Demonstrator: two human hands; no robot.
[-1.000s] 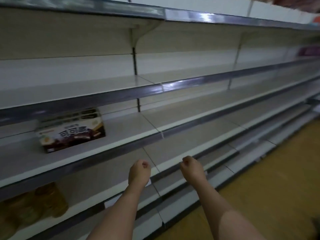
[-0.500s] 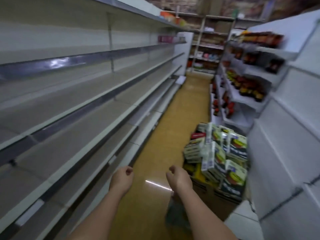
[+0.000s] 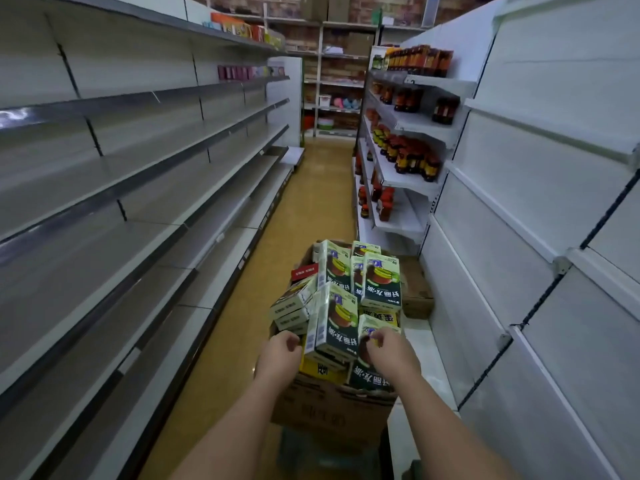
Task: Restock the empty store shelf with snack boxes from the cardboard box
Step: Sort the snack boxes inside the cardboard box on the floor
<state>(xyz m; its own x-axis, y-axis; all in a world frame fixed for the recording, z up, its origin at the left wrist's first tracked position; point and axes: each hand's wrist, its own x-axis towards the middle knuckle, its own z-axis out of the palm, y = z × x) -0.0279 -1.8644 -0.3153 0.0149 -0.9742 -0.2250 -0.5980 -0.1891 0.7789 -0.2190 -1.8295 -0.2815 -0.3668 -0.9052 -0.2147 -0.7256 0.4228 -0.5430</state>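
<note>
You have turned from the empty store shelf (image 3: 145, 188) on your left to the cardboard box (image 3: 322, 407) near you in the aisle, and both hands now reach its heaped snack boxes (image 3: 337, 327). Your left hand (image 3: 278, 355) and right hand (image 3: 389, 351) have curled fingers at the nearest box's sides; whether they grip it yet, I cannot tell, so the next pick is likely starting

Head view looks down the aisle floor (image 3: 311, 202), near both hands
</note>
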